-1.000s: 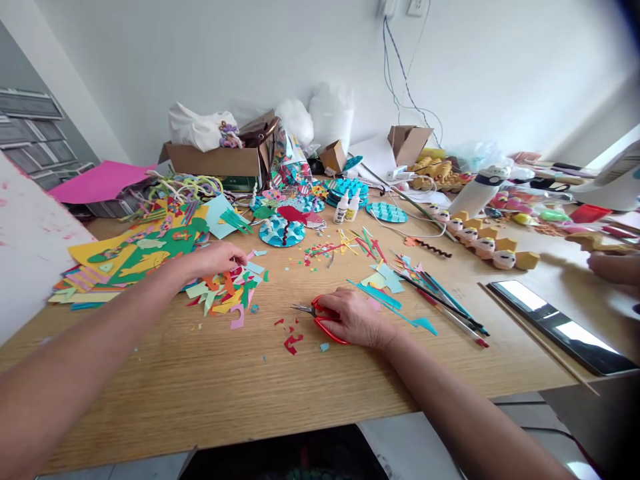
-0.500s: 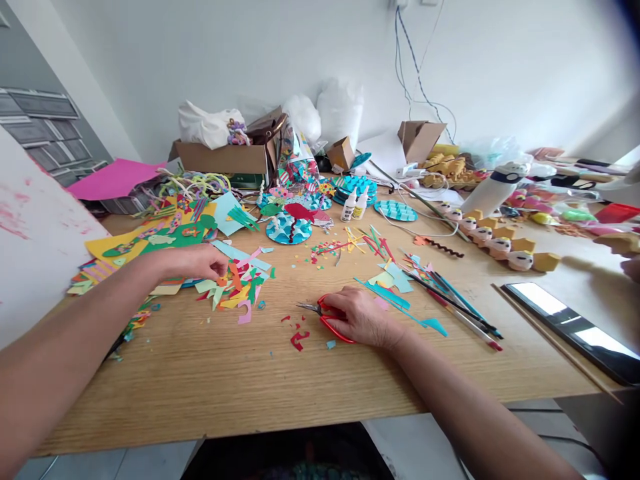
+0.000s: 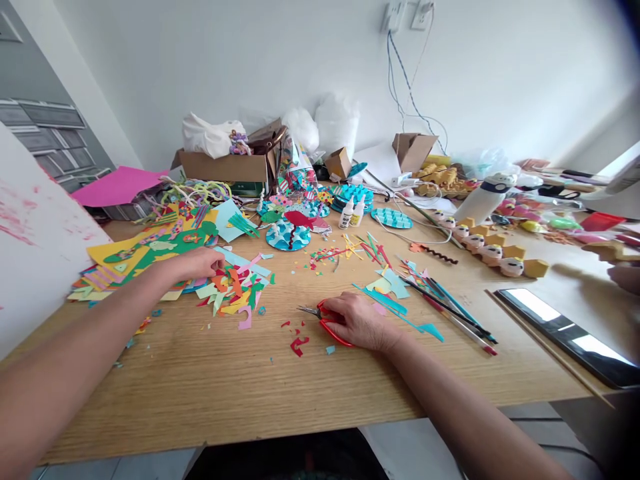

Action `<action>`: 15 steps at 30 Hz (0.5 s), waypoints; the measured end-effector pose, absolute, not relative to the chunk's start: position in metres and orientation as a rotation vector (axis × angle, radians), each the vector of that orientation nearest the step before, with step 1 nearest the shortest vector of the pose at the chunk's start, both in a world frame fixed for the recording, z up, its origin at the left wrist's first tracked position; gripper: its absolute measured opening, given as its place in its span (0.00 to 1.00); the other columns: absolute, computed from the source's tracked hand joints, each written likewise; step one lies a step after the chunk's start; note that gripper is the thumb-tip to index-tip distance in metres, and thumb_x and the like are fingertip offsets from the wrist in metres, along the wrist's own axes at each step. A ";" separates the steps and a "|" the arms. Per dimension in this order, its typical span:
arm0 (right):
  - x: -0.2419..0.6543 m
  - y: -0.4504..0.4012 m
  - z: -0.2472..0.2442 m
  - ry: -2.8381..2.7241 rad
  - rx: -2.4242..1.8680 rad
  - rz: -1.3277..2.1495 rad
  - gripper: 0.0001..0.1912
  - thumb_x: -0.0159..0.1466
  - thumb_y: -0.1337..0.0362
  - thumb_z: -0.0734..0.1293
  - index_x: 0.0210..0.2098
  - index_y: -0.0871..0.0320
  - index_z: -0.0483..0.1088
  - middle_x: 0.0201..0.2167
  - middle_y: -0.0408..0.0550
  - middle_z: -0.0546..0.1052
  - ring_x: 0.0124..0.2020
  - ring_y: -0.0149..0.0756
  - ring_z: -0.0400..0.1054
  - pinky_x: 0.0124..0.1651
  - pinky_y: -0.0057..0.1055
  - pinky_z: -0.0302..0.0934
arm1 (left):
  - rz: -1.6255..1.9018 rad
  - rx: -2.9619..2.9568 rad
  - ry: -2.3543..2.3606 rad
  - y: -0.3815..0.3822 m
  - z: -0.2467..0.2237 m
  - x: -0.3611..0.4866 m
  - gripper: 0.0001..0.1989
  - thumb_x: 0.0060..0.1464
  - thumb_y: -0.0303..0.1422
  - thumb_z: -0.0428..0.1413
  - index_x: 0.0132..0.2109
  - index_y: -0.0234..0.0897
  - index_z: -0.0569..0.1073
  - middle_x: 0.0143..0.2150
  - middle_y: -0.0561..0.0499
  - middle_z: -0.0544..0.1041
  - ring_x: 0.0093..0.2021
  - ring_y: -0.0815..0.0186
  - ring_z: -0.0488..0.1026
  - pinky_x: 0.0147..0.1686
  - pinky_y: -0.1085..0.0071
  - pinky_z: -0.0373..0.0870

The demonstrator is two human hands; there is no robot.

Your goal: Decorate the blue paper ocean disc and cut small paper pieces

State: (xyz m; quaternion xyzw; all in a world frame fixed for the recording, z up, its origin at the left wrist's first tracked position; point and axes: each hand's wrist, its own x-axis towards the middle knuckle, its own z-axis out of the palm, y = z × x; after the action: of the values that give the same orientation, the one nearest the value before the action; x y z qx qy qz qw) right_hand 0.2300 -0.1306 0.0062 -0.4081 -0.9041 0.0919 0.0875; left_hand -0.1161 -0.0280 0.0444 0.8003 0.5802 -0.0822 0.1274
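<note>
My left hand (image 3: 199, 263) reaches to the back edge of a pile of coloured paper scraps (image 3: 241, 299). Its fingers are curled together, and whatever is between them is hidden. My right hand (image 3: 361, 321) rests on the table, wrapped round the red handles of small scissors (image 3: 327, 325). The blades point left and look slightly apart, with no paper between them. Dark red paper offcuts (image 3: 299, 346) lie just in front of the scissors. Behind them stands a red paper fish (image 3: 300, 220) on a round blue-patterned base (image 3: 287, 238).
Two glue bottles (image 3: 347, 213) stand behind thin paper strips (image 3: 376, 250). Paintbrushes (image 3: 457, 313), a wooden stick (image 3: 547, 347) and a phone (image 3: 565, 333) lie at right, near egg-carton figures (image 3: 493, 253). Another person's hand (image 3: 625, 277) shows at the right edge. Decorated paper sheets (image 3: 150, 247) lie left.
The view has tilted up a little. My left hand has drawn slightly back and left at the scrap pile, its fingers still curled. My right hand and the scissors stay put.
</note>
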 end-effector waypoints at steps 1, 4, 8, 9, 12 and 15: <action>0.230 -0.131 0.006 -2.694 -1.206 0.282 0.09 0.61 0.63 0.61 0.34 0.61 0.71 0.28 0.50 0.76 0.30 0.35 0.67 0.34 0.28 0.53 | -0.260 2.326 1.685 -0.027 0.042 -0.116 0.08 0.39 0.31 0.52 0.29 0.37 0.73 0.28 0.50 0.76 0.27 0.65 0.69 0.25 0.74 0.58; 0.229 -0.130 0.006 -2.697 -1.174 0.306 0.09 0.62 0.63 0.61 0.34 0.60 0.71 0.29 0.50 0.76 0.31 0.35 0.67 0.35 0.29 0.53 | -0.289 2.318 1.688 -0.024 0.040 -0.117 0.06 0.39 0.31 0.51 0.28 0.37 0.71 0.26 0.51 0.74 0.27 0.65 0.68 0.24 0.73 0.57; 0.230 -0.131 0.007 -2.700 -1.175 0.322 0.09 0.62 0.63 0.60 0.34 0.60 0.71 0.29 0.50 0.76 0.30 0.35 0.67 0.34 0.29 0.53 | -0.288 2.322 1.656 -0.022 0.043 -0.116 0.03 0.37 0.29 0.51 0.25 0.38 0.68 0.24 0.52 0.72 0.27 0.65 0.66 0.23 0.73 0.56; 0.230 -0.131 0.008 -2.700 -1.182 0.322 0.09 0.62 0.63 0.60 0.33 0.60 0.71 0.29 0.50 0.76 0.30 0.35 0.67 0.34 0.29 0.53 | -0.283 2.324 1.651 -0.022 0.043 -0.116 0.02 0.37 0.29 0.51 0.24 0.38 0.67 0.23 0.53 0.70 0.26 0.66 0.65 0.23 0.73 0.55; 0.230 -0.132 0.009 -2.701 -1.201 0.323 0.09 0.62 0.63 0.60 0.33 0.60 0.71 0.29 0.49 0.76 0.30 0.34 0.66 0.33 0.28 0.52 | -0.253 2.326 1.650 -0.022 0.044 -0.116 0.02 0.35 0.29 0.51 0.22 0.39 0.63 0.21 0.55 0.67 0.24 0.67 0.63 0.22 0.73 0.54; 0.230 -0.132 0.009 -2.702 -1.210 0.314 0.09 0.62 0.63 0.60 0.33 0.60 0.71 0.29 0.49 0.76 0.29 0.34 0.66 0.33 0.28 0.51 | -0.213 2.322 1.649 -0.020 0.047 -0.119 0.02 0.35 0.29 0.50 0.22 0.39 0.63 0.21 0.55 0.67 0.24 0.67 0.63 0.23 0.73 0.55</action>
State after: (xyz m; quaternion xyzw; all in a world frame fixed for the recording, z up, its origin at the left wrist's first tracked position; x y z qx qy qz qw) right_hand 0.2301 -0.1316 0.0088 -0.4051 -0.9045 0.1051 0.0819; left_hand -0.1194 -0.0200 0.0470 0.8048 0.5715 -0.0739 0.1422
